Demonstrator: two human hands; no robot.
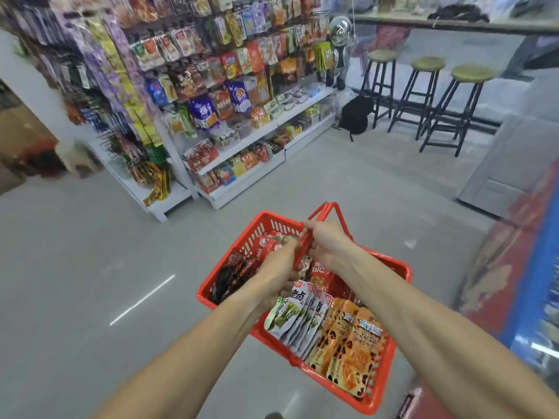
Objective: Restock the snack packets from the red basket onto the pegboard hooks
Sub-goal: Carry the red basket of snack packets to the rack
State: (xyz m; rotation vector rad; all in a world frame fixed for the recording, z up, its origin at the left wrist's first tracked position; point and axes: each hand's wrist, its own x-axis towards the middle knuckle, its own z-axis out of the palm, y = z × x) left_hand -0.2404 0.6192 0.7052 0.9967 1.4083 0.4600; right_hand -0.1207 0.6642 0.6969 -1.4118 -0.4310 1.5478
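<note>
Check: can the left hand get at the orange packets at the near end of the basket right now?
Probably yes. The orange packets stand uncovered in the red basket, just behind the left hand, though that hand seems to share the handle grip with the right hand.

Grey tiled floor (pixel 90 267) under a white snack rack (pixel 230 164), three stools (pixel 429 98), a black backpack (pixel 355 114).

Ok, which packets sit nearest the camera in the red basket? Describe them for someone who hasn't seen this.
Start at the red plastic basket carried by its handles in both hands over the grey floor. At its near end stands a row of orange packets with dark spots and bold lettering. The neighbouring white-and-green packets sit closer to the hands.
</note>
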